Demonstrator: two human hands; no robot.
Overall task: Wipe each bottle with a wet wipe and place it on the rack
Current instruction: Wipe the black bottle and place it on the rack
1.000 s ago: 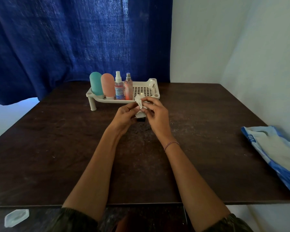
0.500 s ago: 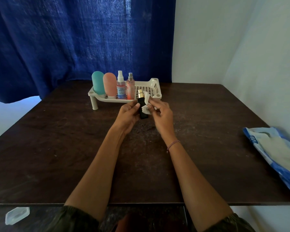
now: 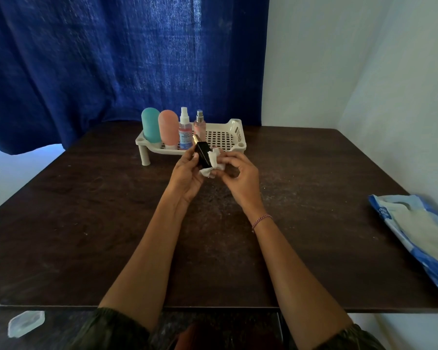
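Note:
My left hand (image 3: 186,174) grips a small black bottle (image 3: 202,153) with a gold cap, held tilted above the table in front of the rack. My right hand (image 3: 240,176) pinches a white wet wipe (image 3: 213,164) against the bottle's right side. Behind them stands the white perforated rack (image 3: 228,138). On its left half stand a teal bottle (image 3: 150,125), a pink bottle (image 3: 168,128), a clear spray bottle with a blue label (image 3: 184,130) and a slim pink spray bottle (image 3: 199,123), all upright.
A blue and white wipes pack (image 3: 420,233) lies at the table's right edge. The dark wooden table (image 3: 86,223) spreads around my arms. A blue curtain (image 3: 111,59) hangs behind. A small clear plastic piece (image 3: 25,323) lies below the table's front edge.
The wipe covered the bottle's top a second ago; it has slid down to the bottle's lower right side, baring the black body and gold cap. Both hands stay in front of the rack.

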